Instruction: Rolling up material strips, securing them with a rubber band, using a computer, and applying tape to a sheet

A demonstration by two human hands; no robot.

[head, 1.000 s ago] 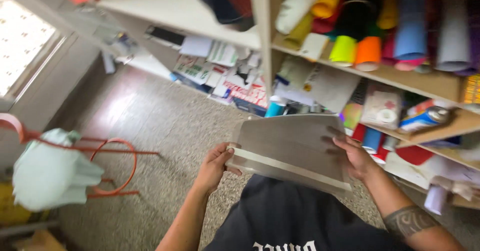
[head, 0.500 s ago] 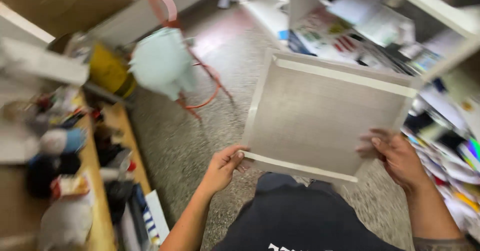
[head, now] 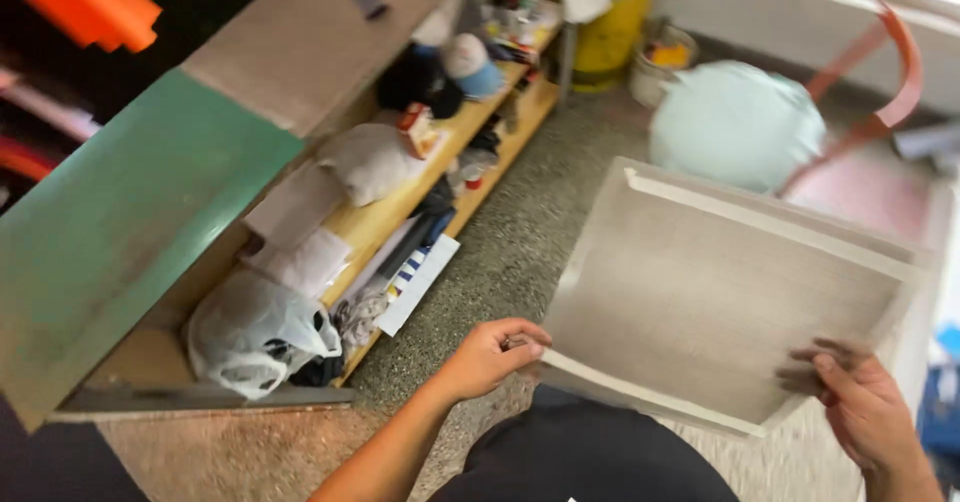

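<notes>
I hold a large grey sheet of board [head: 720,292] with pale edges flat in front of me, over the speckled floor [head: 520,242]. My left hand [head: 490,354] pinches its near left corner. My right hand [head: 860,402] grips its near right edge, fingers spread on top. Part of my black shirt [head: 590,457] shows below the board.
A worktable with a green top [head: 130,212] stands at the left, its lower wooden shelf [head: 400,202] crowded with bags, cloth and a white plastic bag [head: 255,332]. A yellow bucket [head: 610,32] and a red chair with a pale green cushion [head: 735,122] stand beyond.
My view has swung further left, away from the shelves of rolls toward the worktable. The board has stayed in both hands and now lies to the right of the frame.
</notes>
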